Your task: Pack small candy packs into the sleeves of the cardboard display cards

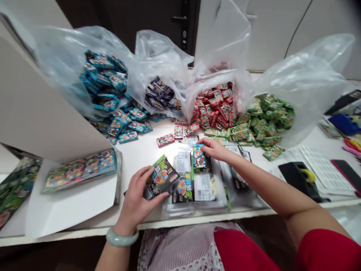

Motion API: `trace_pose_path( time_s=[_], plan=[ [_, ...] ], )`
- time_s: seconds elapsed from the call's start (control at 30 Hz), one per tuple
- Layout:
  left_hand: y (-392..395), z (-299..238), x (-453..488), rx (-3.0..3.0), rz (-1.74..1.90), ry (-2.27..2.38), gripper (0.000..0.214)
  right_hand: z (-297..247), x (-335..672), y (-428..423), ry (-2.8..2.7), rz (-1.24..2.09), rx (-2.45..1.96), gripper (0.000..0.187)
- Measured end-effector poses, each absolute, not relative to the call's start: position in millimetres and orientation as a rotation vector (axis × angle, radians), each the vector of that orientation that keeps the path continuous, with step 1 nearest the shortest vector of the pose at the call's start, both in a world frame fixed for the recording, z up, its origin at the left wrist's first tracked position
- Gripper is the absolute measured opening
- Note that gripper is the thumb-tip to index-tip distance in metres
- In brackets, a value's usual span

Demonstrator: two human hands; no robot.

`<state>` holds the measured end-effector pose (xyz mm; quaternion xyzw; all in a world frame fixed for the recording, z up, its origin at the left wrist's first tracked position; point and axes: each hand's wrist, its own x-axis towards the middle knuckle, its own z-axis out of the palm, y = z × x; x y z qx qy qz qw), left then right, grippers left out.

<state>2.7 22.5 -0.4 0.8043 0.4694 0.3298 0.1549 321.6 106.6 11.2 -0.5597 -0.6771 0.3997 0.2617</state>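
Observation:
My left hand, with a pale green bangle at the wrist, grips a black-and-green printed packet by its left side, thumb near its lower edge. The packet is tilted above the table. My right hand pinches a small blue candy packet by its upper right edge. Under the blue packet lie clear plastic pouches with black printed cards and white labels. Another stack of clear pouches lies under my right forearm, partly hidden by it.
Along the back stand plastic bags of blue packets, purple packets, red packets and green packets, some spilling out. At left, a white carton holds a filled pouch. A black tape dispenser stands at right.

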Motion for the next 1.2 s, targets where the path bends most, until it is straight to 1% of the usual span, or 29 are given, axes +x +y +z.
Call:
trace_pose_path(
  time_s=[0.1,0.17,0.2,0.3,0.33,0.37,0.43,0.5,0.53,0.63,0.8,0.97,1.2],
  plan=[
    [26,0,16,2.321,0.905,1.296,0.073,3,341,83,-2.053,0.727,-1.584,0.028],
    [27,2,22,2.332,0.873,1.284,0.073,3,348,72,-2.161,0.551,-1.558,0.037],
    [27,3,24,2.339,0.857,1.283,0.072,3,350,67,-2.203,0.512,-1.539,0.045],
    [27,7,29,2.363,0.824,1.272,0.072,4,350,53,-2.34,0.518,-1.506,0.08],
    [27,7,30,2.369,0.812,1.266,0.072,3,348,49,-2.386,0.517,-1.506,0.088],
    [27,8,31,2.373,0.802,1.259,0.072,1,346,46,-2.415,0.507,-1.511,0.09],
    [26,8,32,2.376,0.776,1.257,0.072,0,343,41,-2.404,0.483,-1.508,0.081],
    [26,9,33,2.381,0.75,1.264,0.071,6,342,37,-2.294,0.446,-1.494,0.068],
    [25,9,34,2.387,0.735,1.265,0.071,11,342,36,-2.231,0.42,-1.476,0.065],
    [25,11,36,2.423,0.7,1.234,0.074,38,340,34,-2.233,0.346,-1.362,0.066],
    [27,12,42,2.515,0.673,1.159,0.076,71,333,37,-2.614,0.312,-1.198,0.065],
    [22,10,42,2.537,0.645,1.112,0.078,71,331,42,-2.775,0.379,-1.054,0.066],
    [22,13,44,2.499,0.608,1.07,0.076,76,329,48,-2.88,0.323,-0.989,0.063]
  ],
)
